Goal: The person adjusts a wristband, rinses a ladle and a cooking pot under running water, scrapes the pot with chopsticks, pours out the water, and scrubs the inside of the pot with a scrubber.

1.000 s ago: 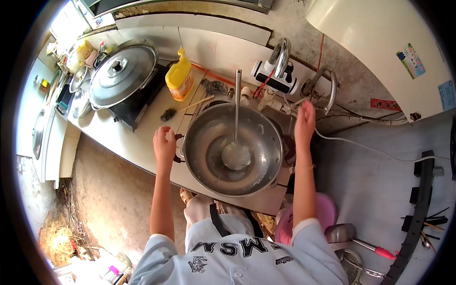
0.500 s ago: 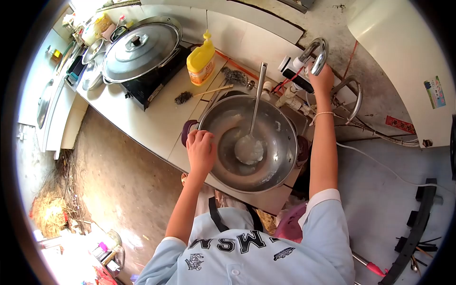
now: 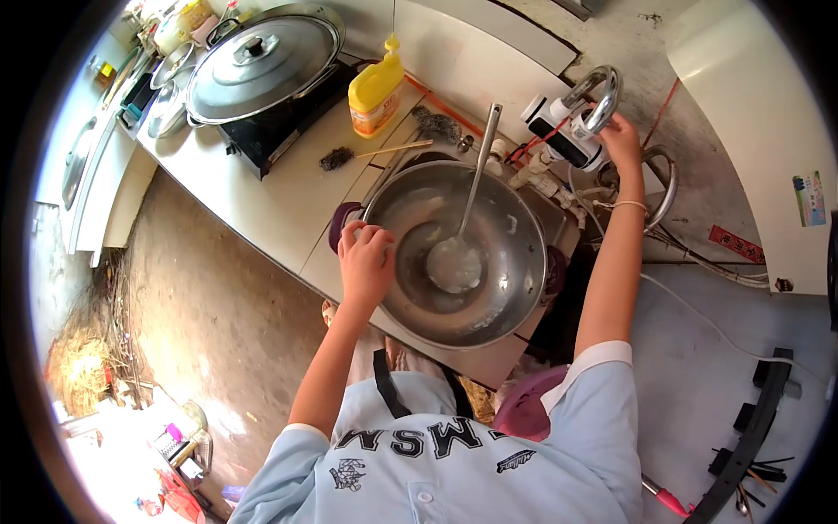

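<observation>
A wide metal wok [image 3: 511, 301] with purple side handles sits on the counter in front of me. Inside it rests a long-handled metal ladle [image 3: 478, 175], its bowl low in a little cloudy liquid. My left hand [image 3: 365, 266] has its fingers curled over the wok's left rim, just beside the purple handle [image 3: 343, 225]. At the upper right, my right hand [image 3: 621, 144] holds the body of an electric faucet [image 3: 554, 131] behind its curved chrome spout. Some of its fingers are hidden by the spout. No stream of water shows.
A yellow pump bottle [image 3: 375, 98] stands behind the wok, near a wire scrubber on a stick [image 3: 339, 158] and steel wool [image 3: 436, 124]. A large lidded pan [image 3: 262, 65] sits on a black stove at left. A pink basin [image 3: 528, 406] is below the counter's right end.
My right hand has shifted slightly right against the faucet, uncovering more of its white body. The left hand stays at the wok's rim. The whole view has shifted a little.
</observation>
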`<state>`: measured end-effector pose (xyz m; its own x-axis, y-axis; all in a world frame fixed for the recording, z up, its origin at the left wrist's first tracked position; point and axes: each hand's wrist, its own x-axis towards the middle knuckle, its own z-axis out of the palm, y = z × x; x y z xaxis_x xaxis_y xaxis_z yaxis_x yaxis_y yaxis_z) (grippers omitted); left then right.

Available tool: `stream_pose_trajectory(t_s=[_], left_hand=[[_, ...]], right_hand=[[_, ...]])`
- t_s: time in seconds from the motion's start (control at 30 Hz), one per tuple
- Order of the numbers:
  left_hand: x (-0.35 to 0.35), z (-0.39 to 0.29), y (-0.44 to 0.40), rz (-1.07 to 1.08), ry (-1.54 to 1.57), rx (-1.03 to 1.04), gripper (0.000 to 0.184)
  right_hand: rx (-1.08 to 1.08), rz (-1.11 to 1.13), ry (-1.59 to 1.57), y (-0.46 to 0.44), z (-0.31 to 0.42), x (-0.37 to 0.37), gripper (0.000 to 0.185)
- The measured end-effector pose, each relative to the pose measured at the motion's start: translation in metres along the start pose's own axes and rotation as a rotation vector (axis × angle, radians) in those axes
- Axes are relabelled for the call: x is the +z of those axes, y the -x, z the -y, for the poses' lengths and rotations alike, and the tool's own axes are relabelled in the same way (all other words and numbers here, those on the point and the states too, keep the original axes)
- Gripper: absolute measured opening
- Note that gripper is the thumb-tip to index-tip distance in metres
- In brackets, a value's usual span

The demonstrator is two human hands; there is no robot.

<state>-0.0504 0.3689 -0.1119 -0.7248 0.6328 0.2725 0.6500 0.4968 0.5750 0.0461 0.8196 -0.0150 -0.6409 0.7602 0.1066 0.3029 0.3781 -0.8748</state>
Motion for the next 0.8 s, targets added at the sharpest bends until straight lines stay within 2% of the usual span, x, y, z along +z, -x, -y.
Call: stream_pose_trajectory(t_s=[0.07, 0.27, 0.67, 0.73, 0.77, 0.8], left_hand=[[-0.002, -0.002, -0.001, 0.013, -0.006, -0.001, 0.019], [-0.002, -0.002, -0.001, -0.01, -0.008, 0.001, 0.014], [-0.001, -0.001, 0.0, 0.017, -0.01, -0.019, 0.017], [-0.001, -0.003, -0.001, -0.001, -0.004, -0.01, 0.015], [-0.002, -0.004, -0.001, -0.019, -0.002, -0.001, 0.014], [-0.003, -0.004, -0.001, -0.018, 0.001, -0.006, 0.014]], right_hand=[[-0.005, -0.004, -0.021, 0.006, 0.003, 0.001, 0.038], [0.016, -0.019, 0.217, 0.003, 0.009, -0.003, 0.037], [0.024, -0.029, 0.155, 0.003, 0.0, -0.005, 0.037], [-0.057, -0.059, 0.256, 0.006, -0.001, -0.002, 0.036], [-0.18, -0.092, 0.283, 0.009, -0.002, 0.001, 0.036], [-0.18, -0.087, 0.287, 0.016, 0.004, 0.005, 0.036]])
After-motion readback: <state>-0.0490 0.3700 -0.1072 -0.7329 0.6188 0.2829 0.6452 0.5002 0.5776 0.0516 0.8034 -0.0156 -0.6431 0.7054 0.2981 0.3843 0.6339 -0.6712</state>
